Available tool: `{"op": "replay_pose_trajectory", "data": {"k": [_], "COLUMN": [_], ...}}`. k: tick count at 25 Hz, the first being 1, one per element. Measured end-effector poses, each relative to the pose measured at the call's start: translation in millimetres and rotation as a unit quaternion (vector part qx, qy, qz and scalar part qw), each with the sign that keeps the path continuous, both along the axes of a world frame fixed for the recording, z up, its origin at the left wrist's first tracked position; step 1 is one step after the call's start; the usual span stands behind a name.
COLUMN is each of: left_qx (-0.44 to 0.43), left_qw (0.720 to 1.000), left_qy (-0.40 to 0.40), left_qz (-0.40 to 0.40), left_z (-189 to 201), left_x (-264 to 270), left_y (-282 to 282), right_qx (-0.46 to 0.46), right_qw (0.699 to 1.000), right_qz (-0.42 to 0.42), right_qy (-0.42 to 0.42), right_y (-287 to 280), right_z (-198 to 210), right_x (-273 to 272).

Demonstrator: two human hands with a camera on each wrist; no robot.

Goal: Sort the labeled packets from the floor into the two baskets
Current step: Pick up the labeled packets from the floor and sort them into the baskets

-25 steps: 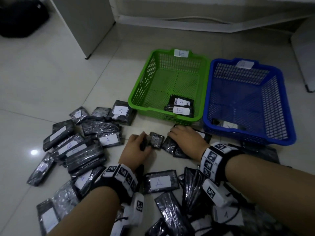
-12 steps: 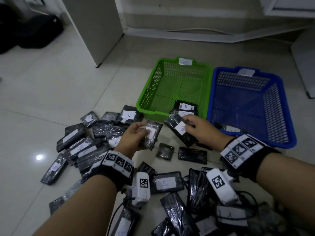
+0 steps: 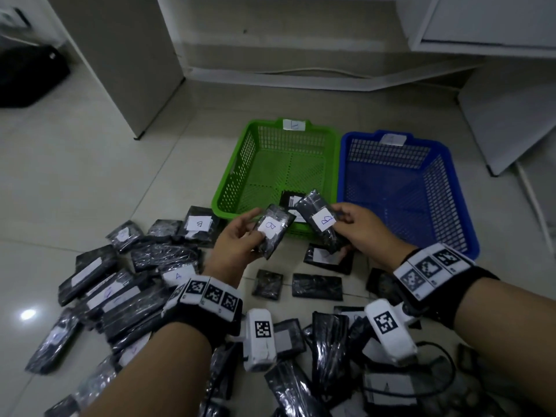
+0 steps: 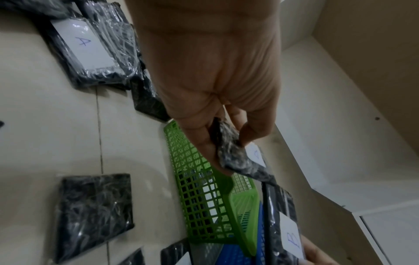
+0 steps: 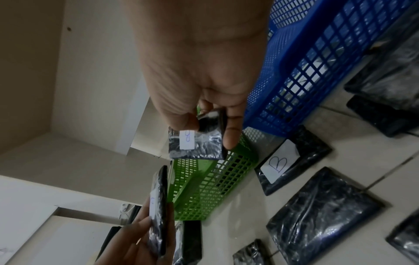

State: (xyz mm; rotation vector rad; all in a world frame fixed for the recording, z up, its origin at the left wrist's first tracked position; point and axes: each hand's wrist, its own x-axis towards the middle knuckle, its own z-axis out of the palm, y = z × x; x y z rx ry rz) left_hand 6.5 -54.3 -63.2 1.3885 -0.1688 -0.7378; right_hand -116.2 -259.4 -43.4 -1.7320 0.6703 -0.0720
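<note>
Packets labeled B fill both grips: my left hand (image 3: 240, 236) pinches one B packet (image 3: 272, 231), my right hand (image 3: 358, 227) another (image 3: 320, 222), labels up for reading, over the green basket (image 3: 231, 188)'s near rim.

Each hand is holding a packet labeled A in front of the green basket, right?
Not quite: both held labels read B, not A. The head view shows the left hand with a B packet and the right hand with another B packet, in front of the green basket.
</note>
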Motion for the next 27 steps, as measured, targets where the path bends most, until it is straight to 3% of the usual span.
{"op": "replay_pose_trajectory", "data": {"k": [6,10,13,20,27], "left_qx": [-0.003,-0.029,-0.042,-0.033,-0.004], "left_qw": [0.994,0.988,0.984,0.963,0.972], "left_qy": [-0.028,-0.027,-0.013,0.023,0.011], "left_qz": [0.105,0.150,0.174,0.266,0.233], "left_z": [-7,-8,-10,-19,-29], "left_x": [11,26,38,56,65], "left_y": [-4,0,8,23,28], "right_qx": [-0.160,-0.239,-0.240,-0.231,-0.287], "right_qw": [0.985,0.969,0.962,0.950,0.936], "right_qz": [-0.071,0.031,0.073,0.161,0.153], "right_qy": [-0.012,0.053,0.104,0.133,0.133], "right_y": [-9,-17,-10,27,28], "right_z": [9,4,-22,-52,-61], "right_x": [36,88,120,169,176]}}
